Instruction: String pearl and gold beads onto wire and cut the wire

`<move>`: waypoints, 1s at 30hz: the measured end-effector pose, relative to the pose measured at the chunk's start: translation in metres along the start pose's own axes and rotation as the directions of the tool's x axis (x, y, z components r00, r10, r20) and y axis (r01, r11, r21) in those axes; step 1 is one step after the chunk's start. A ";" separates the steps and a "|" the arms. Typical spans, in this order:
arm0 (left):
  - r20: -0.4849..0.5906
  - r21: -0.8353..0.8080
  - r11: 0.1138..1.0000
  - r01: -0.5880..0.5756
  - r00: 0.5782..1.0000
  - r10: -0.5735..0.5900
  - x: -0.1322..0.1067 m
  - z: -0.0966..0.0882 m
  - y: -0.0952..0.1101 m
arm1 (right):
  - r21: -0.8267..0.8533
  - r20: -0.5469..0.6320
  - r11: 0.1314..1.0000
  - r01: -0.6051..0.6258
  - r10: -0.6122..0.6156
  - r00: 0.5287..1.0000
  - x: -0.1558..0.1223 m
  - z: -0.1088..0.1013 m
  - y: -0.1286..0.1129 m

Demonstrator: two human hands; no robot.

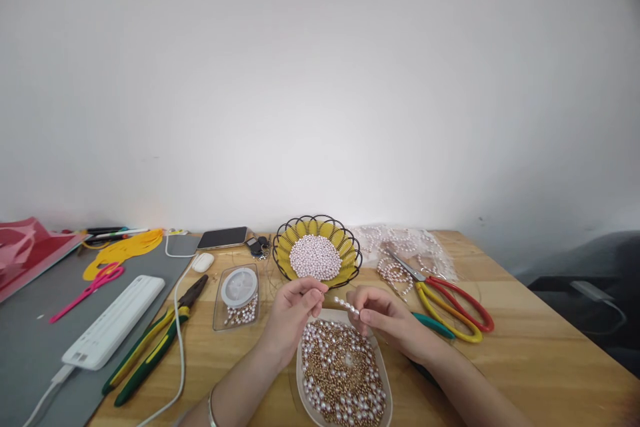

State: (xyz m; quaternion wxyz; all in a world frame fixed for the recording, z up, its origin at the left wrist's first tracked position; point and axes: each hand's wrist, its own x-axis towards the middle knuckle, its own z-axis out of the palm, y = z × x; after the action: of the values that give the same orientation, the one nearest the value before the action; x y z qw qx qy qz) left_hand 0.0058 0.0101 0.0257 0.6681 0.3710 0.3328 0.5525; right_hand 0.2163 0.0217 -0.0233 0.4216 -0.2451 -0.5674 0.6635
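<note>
A short row of pearl beads (345,305) is pinched at its lower end by my right hand (383,317), above the tray's far edge. Thumb and index finger of my left hand (295,310) are pressed together just left of the row's upper end; what they hold is too fine to make out. Beneath both hands stands a white tray (299,380) filled with mixed pearl beads and small gold beads (345,377). Just beyond my fingers is a yellow basket with a black wire rim (357,260), holding many small pale pearl beads (316,257).
Left of the tray are a clear box (216,320) with a spool (240,288) and beads, pliers (155,340), a white power bank (114,321), pink scissors (86,293) and a phone (223,237). To the right lie red-and-yellow-handled scissors (450,300), bead strings (395,275) and a clear bag (435,253).
</note>
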 end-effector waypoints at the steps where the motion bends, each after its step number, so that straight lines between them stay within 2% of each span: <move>1: 0.002 -0.001 1.000 0.000 1.000 0.000 0.000 0.000 -0.001 | -0.001 -0.001 1.000 0.000 0.000 1.000 0.000 0.000 0.000; 20: 0.002 0.027 1.000 -0.005 1.000 0.005 0.000 0.001 0.000 | 0.020 0.023 1.000 0.011 -0.011 1.000 0.000 -0.001 0.001; 27: 0.025 0.153 0.986 -0.072 0.997 0.069 0.001 -0.007 -0.007 | 0.002 0.006 1.000 -0.003 0.003 1.000 0.001 0.001 -0.002; 30: 0.048 0.207 0.969 -0.137 0.990 0.130 0.001 -0.009 -0.007 | -0.030 -0.022 0.999 -0.027 0.027 0.999 0.001 0.003 -0.005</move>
State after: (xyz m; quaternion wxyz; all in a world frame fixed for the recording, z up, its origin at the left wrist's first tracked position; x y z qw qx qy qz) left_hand 0.0015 0.0110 0.0156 0.5920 0.4703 0.3524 0.5515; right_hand 0.2143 0.0212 -0.0179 0.4149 -0.2661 -0.5695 0.6578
